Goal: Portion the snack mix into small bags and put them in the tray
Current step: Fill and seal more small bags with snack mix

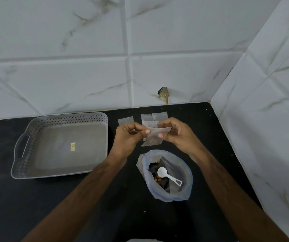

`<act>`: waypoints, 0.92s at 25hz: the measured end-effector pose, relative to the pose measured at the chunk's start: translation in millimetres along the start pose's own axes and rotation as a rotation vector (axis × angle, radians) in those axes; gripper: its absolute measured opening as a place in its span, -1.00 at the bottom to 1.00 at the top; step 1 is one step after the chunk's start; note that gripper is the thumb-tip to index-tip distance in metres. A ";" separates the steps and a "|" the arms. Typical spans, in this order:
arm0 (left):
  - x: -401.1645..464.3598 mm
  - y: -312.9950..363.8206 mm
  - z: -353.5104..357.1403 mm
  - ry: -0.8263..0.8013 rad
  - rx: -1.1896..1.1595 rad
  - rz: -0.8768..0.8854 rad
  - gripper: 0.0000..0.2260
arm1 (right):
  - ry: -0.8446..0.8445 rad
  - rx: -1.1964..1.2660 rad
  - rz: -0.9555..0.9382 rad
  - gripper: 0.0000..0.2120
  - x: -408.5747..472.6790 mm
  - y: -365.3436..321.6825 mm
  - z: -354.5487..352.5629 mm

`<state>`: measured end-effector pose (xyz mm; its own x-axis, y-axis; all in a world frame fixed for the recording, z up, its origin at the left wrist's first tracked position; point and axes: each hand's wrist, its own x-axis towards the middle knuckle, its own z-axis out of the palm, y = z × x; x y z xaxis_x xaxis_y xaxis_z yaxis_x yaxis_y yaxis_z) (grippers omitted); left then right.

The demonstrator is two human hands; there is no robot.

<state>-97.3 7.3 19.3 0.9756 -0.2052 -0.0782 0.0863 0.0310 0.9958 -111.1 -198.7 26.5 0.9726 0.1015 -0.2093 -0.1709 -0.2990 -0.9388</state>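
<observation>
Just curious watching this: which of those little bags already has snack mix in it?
The small bag pinched between the left hand and right hand: dark pieces show at its bottom. The bags lying by the wall look empty.

Matt black countertop, glossy marbled wall tiles, perforated grey plastic tray, clear plastic bags

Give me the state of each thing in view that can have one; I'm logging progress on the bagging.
small bag: held up, some snack mix inside, top pinched by both hands.
left hand: pinching the bag's left top.
right hand: pinching the bag's right top.
large bag: open, mix inside.
scoop: resting in the large bag.
tray: no bags in it.
spare bags: lying flat by the wall.
</observation>
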 end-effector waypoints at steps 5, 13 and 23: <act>34.6 -35.6 -4.7 0.055 0.301 0.000 -0.89 | 0.004 -0.030 0.095 -0.90 41.4 36.4 -22.6; 47.3 -103.5 -41.3 -0.215 1.083 0.039 -0.77 | -0.034 -0.219 0.304 -0.90 97.6 85.8 -45.1; 66.8 -137.1 -32.3 -0.132 1.230 -0.041 -0.50 | 0.134 -0.419 0.159 -0.75 115.2 97.5 -45.9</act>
<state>-37.5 20.9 -123.9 0.9428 -0.2836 -0.1754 -0.2005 -0.9024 0.3815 -8.4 -259.7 -76.6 0.9560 -0.0914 -0.2786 -0.2675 -0.6614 -0.7007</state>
